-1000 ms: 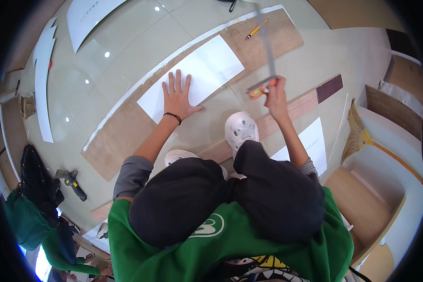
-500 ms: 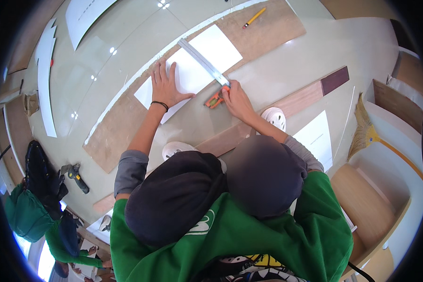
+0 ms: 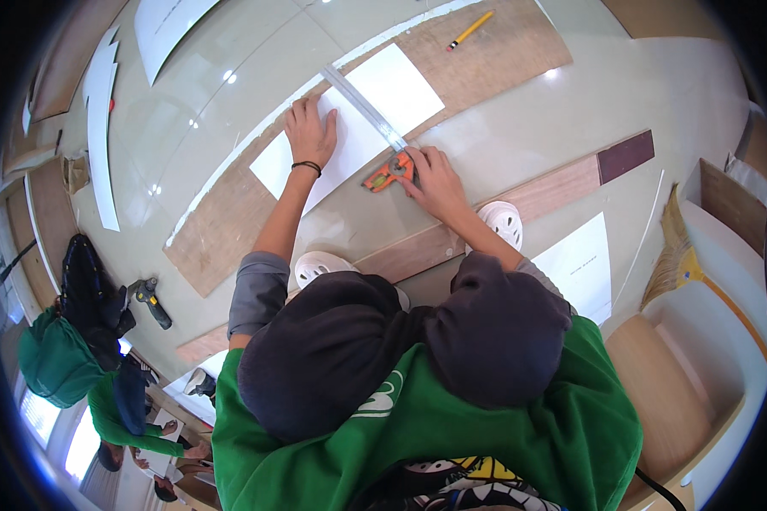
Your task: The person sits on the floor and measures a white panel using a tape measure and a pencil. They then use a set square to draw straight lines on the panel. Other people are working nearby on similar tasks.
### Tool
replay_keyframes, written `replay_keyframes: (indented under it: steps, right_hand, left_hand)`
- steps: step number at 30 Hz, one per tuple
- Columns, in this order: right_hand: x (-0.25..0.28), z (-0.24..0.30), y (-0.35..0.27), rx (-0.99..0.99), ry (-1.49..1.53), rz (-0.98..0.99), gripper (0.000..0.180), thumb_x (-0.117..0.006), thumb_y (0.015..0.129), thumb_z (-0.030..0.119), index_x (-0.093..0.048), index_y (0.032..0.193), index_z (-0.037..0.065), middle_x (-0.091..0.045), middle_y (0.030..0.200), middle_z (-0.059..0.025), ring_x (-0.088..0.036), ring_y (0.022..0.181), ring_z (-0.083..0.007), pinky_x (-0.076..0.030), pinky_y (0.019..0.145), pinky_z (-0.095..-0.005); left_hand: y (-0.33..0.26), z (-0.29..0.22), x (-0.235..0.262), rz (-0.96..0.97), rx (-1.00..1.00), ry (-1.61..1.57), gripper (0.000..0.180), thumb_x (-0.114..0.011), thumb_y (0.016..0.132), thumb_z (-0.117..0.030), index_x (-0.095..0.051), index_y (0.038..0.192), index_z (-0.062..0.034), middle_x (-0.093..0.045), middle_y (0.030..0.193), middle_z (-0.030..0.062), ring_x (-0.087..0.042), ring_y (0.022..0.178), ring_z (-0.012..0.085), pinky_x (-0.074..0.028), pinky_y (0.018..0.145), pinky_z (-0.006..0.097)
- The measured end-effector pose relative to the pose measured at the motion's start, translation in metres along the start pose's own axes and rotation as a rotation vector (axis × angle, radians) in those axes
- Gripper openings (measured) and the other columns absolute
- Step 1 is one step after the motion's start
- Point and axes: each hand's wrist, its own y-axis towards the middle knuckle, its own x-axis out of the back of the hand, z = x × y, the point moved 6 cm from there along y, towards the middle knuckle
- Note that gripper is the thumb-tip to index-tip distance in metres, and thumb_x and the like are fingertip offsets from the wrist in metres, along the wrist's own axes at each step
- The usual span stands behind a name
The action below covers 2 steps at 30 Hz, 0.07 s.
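A white sheet (image 3: 405,89) lies across a long brown wooden board (image 3: 209,243) on the floor. Near the board's far edge, my left hand (image 3: 310,136) presses on the sheet with its fingers stretched out and thumb apart. A combination square (image 3: 365,107) with an orange head and a steel blade rests across the sheet. My right hand (image 3: 437,184) has its fingers closed on the orange head, just off the sheet's near edge; the blade runs away from me toward the board's far edge. A yellow pencil (image 3: 471,31) lies on the board, beyond the sheet to the right.
My white shoes (image 3: 500,225) stand beside a narrow wooden strip (image 3: 554,180). At the right are a white sheet (image 3: 581,262), a broom (image 3: 675,251) and a chair (image 3: 669,362). A black-and-yellow power tool (image 3: 152,303) lies left, near a person in green (image 3: 60,358).
My right hand has shifted slightly around the square's head, which now sits a little differently turned. My left fingers have drawn closer together. The whole view has shifted a little.
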Motion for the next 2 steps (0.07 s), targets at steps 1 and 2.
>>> replay_keyframes:
  steps: [1,2]
  right_hand:
    - [-0.0049,-0.0016,0.0029,-0.043,0.025,0.029,0.078,-0.079,0.075,0.033,-0.042,0.138,0.006,-0.048,0.124,-0.014,-0.049,0.114,-0.0309,-0.045,0.095,-0.0477]
    - [-0.0106,-0.0022,0.006,-0.086,0.051,0.058,0.081,-0.08,0.074,0.034,-0.04,0.14,0.007,-0.048,0.127,-0.0141,-0.048,0.116,-0.0313,-0.045,0.097,-0.0474]
  left_hand:
    - [0.0005,-0.0004,-0.0031,0.024,0.043,0.012,0.049,-0.064,0.091,-0.029,-0.052,0.131,-0.0048,-0.051,0.124,0.0192,-0.046,0.113,0.0372,-0.036,0.1,0.049]
    - [0.0014,-0.0002,-0.0059,0.049,0.087,0.025,0.049,-0.065,0.091,-0.03,-0.052,0.132,-0.0058,-0.05,0.126,0.0183,-0.046,0.115,0.0369,-0.036,0.101,0.049]
